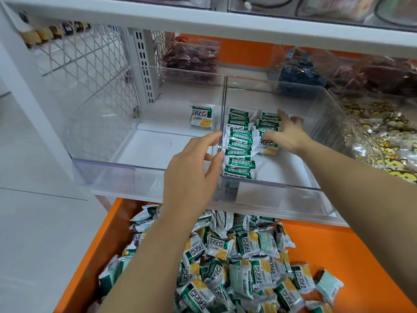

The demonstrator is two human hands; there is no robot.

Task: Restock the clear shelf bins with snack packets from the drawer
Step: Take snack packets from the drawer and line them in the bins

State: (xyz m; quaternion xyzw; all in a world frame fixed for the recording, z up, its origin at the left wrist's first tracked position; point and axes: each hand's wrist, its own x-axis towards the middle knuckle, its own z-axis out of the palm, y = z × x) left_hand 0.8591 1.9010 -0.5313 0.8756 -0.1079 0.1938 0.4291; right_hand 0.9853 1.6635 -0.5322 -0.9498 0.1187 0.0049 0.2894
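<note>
Two clear bins stand side by side on the shelf. The right bin (320,109) holds a long row of green-and-white snack packets (239,143) on edge against the divider, with a shorter row (268,122) beside it. My right hand (288,134) reaches into this bin with spread fingers that touch the shorter row, its thumb over a tilted packet (268,147). My left hand (194,172) is at the divider with relaxed fingers, holding nothing. The left bin (103,141) shows one packet (201,116) at its back right. Below, the open orange drawer (343,251) is heaped with the same packets (237,256).
Further back are bins of dark red snacks (191,57) and blue packets (300,73). A bin of yellow-patterned packets (383,141) is to the right. A white mesh panel (90,62) closes the left side, and a white shelf (203,21) runs overhead.
</note>
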